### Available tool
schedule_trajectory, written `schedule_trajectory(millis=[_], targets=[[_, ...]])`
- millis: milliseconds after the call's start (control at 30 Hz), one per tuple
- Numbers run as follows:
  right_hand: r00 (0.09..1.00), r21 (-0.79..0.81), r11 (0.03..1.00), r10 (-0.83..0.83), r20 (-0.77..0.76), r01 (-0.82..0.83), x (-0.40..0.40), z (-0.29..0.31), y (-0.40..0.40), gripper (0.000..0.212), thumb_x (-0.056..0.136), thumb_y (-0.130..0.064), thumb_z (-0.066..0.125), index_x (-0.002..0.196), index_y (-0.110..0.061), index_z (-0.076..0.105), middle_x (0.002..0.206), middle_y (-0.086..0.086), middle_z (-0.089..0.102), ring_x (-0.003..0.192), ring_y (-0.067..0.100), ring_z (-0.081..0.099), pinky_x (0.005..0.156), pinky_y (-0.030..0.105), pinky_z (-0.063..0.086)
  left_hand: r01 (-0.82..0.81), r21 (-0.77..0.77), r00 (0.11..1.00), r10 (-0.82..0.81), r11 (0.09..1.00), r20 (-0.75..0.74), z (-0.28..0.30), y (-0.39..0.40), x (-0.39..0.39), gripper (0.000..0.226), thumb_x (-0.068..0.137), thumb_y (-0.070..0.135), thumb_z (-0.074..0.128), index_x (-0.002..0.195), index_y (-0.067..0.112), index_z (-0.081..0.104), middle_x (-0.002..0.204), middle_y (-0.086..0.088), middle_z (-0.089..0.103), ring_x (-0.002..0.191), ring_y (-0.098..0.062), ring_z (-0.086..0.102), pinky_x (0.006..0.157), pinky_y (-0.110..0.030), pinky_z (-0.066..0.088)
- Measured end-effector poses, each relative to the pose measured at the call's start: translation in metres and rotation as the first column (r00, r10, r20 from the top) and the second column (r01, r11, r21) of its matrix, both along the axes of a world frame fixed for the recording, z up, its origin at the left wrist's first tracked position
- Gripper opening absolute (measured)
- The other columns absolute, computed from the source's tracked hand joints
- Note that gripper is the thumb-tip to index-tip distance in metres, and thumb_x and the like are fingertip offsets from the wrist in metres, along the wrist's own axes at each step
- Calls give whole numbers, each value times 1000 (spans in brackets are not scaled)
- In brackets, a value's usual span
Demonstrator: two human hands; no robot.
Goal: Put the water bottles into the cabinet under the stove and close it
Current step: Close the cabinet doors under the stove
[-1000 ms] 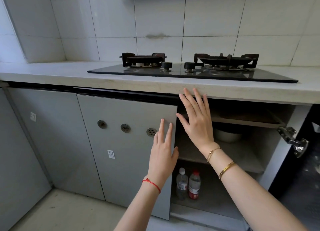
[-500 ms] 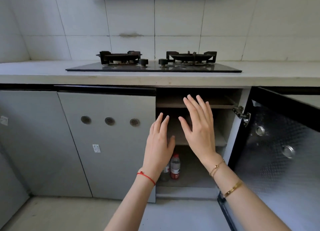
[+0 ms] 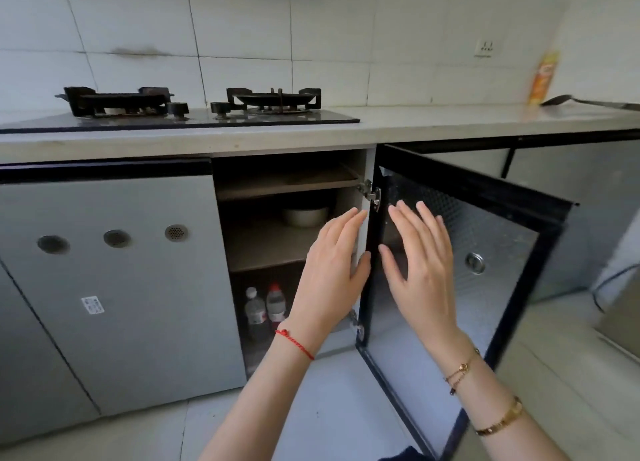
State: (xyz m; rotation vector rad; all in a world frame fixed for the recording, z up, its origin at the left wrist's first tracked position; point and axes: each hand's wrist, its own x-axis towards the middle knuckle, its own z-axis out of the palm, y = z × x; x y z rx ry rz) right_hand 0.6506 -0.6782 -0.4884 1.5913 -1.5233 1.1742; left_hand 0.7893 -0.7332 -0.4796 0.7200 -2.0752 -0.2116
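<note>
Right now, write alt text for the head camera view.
Two bare hands, left hand and right hand, hover open before an open cabinet door under a gas stove. Two water bottles stand on the cabinet's bottom level, a bowl on the shelf above.

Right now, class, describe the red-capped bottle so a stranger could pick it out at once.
Find the black glass gas stove on the pale countertop, then look into the open cabinet beneath it. On its bottom level stand two clear plastic water bottles side by side. The wanted one is the right-hand bottle with the red cap; its neighbour has a white cap.
</note>
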Motion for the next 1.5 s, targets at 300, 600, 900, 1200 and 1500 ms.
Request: schedule_trajectory(millis=[300,600,900,1200,1500], targets=[[963,-62,966,-244,115,252,-75,7,81,49,96,-13,54,143,-6,41,151,8,38,145,25,27,117,47,26,275,-79,961,-276,958,3,19,38,-96,60,91,18,57,147,13,35,153,-2,37,143,-18,29,117,-37,28],[945,-65,957,-265,191,282,-121,20,88,50,100,-15,43,147,-3,30,154,10,32,145,22,26,117,46,27,347,-149,936,-351,926,-6,42,56,-161,61,94,35,52,149,18,32,156,3,32,147,-19,21,117,-44,27],[974,-126,975,-163,157,184,-138,21,83,42,101,-4,31,140,-1,43,146,7,45,141,20,35,114,44,33,355,-111,934,-358,928,-7,39,54,-177,55,95,34,50,147,21,36,153,6,36,146,-15,23,116,-45,28],[991,-87,996,-13,130,24,-120,21,89,41,99,-3,36,140,1,43,145,9,47,140,20,36,115,40,32,332,-106,938,-340,937,-69,36,60,-151,45,97,29,48,141,20,42,148,8,42,144,-12,27,115,-39,30],[980,-76,979,193,42,-189,-72,24,78,43,95,2,35,137,0,46,142,9,50,139,27,37,111,49,35,240,-137,955,-259,961,-143,23,62,-90,67,87,22,68,145,9,37,152,1,37,144,-10,28,117,-37,30]])
